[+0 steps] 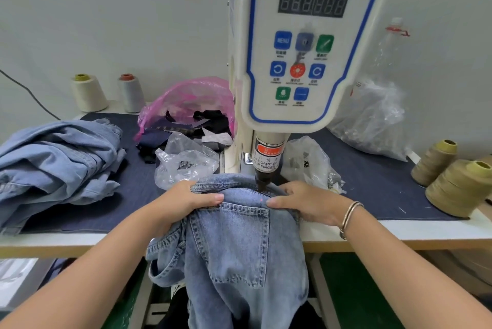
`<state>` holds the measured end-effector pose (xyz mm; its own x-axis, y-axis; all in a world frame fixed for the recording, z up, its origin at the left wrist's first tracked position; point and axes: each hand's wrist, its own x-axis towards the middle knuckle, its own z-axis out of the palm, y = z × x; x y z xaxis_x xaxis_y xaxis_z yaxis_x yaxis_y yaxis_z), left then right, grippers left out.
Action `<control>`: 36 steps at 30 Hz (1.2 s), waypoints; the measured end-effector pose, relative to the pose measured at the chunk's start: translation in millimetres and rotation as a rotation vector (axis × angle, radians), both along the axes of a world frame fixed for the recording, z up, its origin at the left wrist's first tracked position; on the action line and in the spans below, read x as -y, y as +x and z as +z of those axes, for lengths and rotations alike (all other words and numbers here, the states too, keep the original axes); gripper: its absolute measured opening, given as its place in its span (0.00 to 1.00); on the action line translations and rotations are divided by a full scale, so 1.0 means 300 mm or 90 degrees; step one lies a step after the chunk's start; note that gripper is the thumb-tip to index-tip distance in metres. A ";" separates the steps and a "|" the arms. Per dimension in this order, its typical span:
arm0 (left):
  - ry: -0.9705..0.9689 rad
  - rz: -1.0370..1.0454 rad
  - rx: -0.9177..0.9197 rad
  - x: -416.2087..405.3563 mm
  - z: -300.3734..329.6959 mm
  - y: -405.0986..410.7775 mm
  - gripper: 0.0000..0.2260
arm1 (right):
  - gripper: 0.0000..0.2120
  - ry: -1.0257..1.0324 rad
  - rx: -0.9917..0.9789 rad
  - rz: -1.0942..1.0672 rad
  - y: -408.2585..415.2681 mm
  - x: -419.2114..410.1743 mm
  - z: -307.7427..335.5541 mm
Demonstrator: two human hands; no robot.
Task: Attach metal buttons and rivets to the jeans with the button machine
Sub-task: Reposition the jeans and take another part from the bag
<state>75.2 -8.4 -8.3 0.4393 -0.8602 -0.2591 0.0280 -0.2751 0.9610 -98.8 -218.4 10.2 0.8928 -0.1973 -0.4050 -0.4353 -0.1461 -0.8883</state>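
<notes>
- Head view: left hand (186, 199) and right hand (306, 202) lie flat, fingers nearly straight, pressing the jeans (239, 235) at either side of a back pocket's top edge (243, 206).
- Between the two forefingers sits the punch head (262, 182) of the servo button machine (306, 49), just beyond the pocket's right corner; the right hand is nearer it.
- The jeans' length hangs toward the person, off the table (399, 233).
- A pile of denim (58, 158) lies well to the left.
</notes>
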 end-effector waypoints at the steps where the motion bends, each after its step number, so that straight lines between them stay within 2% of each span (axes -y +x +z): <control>1: -0.009 -0.002 0.002 -0.001 0.002 -0.002 0.16 | 0.23 -0.042 0.001 0.013 -0.005 0.001 0.006; 3: -0.022 -0.009 0.001 -0.001 0.011 -0.007 0.15 | 0.14 -0.098 0.029 0.010 -0.008 0.003 0.018; 5: -0.031 -0.011 0.005 0.006 0.027 -0.006 0.14 | 0.12 -0.105 0.075 -0.026 0.000 0.005 0.032; 8: -0.023 0.017 0.016 0.024 0.037 0.005 0.09 | 0.12 -0.037 0.118 -0.110 0.023 0.002 0.017; 11: 0.020 0.017 0.056 0.027 0.012 0.010 0.11 | 0.07 0.048 0.141 -0.178 0.028 -0.025 -0.033; 21: 0.010 0.007 0.011 0.025 -0.017 0.017 0.17 | 0.07 0.060 0.143 -0.226 0.028 -0.052 -0.061; 25: 0.018 0.012 0.025 0.025 -0.019 0.021 0.19 | 0.07 0.055 0.133 -0.231 0.041 -0.048 -0.059; 32: 0.021 0.033 0.049 0.023 -0.026 0.022 0.13 | 0.08 0.054 0.117 -0.239 0.056 -0.042 -0.070; 36: 0.019 0.039 0.067 0.024 -0.023 0.015 0.18 | 0.09 0.045 0.117 -0.247 0.059 -0.041 -0.070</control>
<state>79.8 -15.6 -15.3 0.5162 -0.8239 -0.2339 -0.0548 -0.3044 0.9510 -81.1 -206.0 -10.9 0.8166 -0.5101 -0.2702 -0.2795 0.0603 -0.9583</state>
